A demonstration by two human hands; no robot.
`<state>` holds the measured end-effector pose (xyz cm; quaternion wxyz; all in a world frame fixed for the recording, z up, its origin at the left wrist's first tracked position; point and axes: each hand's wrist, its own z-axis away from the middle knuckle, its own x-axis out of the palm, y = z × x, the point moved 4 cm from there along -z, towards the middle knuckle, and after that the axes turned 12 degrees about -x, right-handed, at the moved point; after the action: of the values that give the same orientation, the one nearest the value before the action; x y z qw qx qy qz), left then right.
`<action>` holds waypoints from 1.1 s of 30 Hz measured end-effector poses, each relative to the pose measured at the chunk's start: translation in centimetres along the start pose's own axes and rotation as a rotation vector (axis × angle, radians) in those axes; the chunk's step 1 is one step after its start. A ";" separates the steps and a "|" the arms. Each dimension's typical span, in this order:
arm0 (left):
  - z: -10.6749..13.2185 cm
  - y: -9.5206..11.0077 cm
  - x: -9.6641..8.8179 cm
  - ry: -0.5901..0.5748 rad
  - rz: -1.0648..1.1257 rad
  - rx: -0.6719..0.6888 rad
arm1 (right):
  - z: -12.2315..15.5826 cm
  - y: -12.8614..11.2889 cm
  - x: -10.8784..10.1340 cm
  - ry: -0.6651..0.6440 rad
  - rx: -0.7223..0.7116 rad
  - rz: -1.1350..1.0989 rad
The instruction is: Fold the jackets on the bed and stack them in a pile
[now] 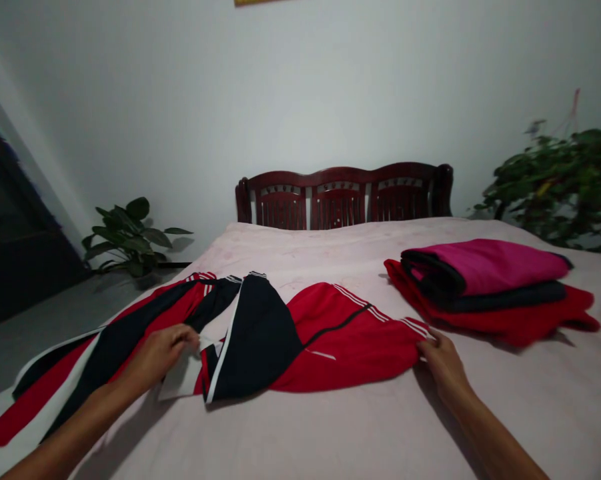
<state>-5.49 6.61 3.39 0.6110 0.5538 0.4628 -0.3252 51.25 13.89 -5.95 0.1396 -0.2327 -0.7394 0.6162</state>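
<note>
A red and navy track jacket (pixel 350 353) with white stripes lies spread sideways on the bed, its navy part towards the left. My right hand (pixel 443 363) pinches the striped edge at the jacket's right end. At the other end my left hand (pixel 177 347) has its fingers closed on a white part of the jacket, beside the navy panel with white piping. Left of it, partly behind my left forearm, lie more red, navy and white striped clothes (pixel 87 367); where they part from the jacket I cannot tell.
A stack of folded clothes, with a magenta piece (pixel 500 263) over a red one (pixel 520 323), sits at the right on the pale pink bedsheet (pixel 320 433). Behind stands a dark wooden headboard (pixel 337 200). Leafy plants (pixel 130 233) flank the bed.
</note>
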 end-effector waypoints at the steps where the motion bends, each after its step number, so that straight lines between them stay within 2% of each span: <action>1: -0.8 1.3 0.4 0.005 0.047 -0.029 | -0.1 -0.9 0.0 0.022 -0.160 0.205; 3: -2.4 3.7 2.0 -0.043 0.113 -0.105 | 0.1 -2.8 0.9 0.020 -0.455 0.533; 4: -3.2 4.7 3.0 -0.062 0.127 -0.136 | 0.5 -3.5 1.8 -0.023 -0.574 0.622; 6: -4.5 6.4 4.9 -0.070 0.154 -0.185 | 1.5 -4.4 3.7 -0.154 -0.734 0.652; 8: -5.3 7.7 6.3 -0.037 0.196 -0.211 | 2.8 -4.6 5.4 -0.295 -0.791 0.544; 10: -5.4 8.9 7.1 0.001 0.264 -0.214 | 3.7 -4.1 6.8 -0.439 -0.759 0.383; 12: -5.2 9.9 7.3 0.020 0.347 -0.192 | 4.1 -3.3 7.8 -0.538 -0.648 0.242; 15: -5.0 10.5 6.9 0.053 0.452 -0.166 | 3.9 -2.1 9.1 -0.562 -0.428 0.111; 18: -5.2 9.5 6.9 0.091 0.491 -0.233 | 3.9 -1.7 10.5 -0.565 -0.285 0.064; 23: -5.5 7.7 8.6 -0.019 0.557 -0.381 | 5.6 -1.7 12.4 -0.642 -0.255 0.003; 29: -5.5 7.8 9.7 -0.108 0.553 -0.416 | 6.4 -1.7 12.7 -0.685 -0.197 -0.043; 33: -6.0 7.9 9.7 -0.079 0.463 -0.384 | 6.3 -1.8 12.7 -0.705 -0.135 -0.061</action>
<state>3.95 14.98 -2.39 0.7800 0.5057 0.3533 -0.1052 36.99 14.94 -6.50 -0.1211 0.0077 -0.7876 0.6041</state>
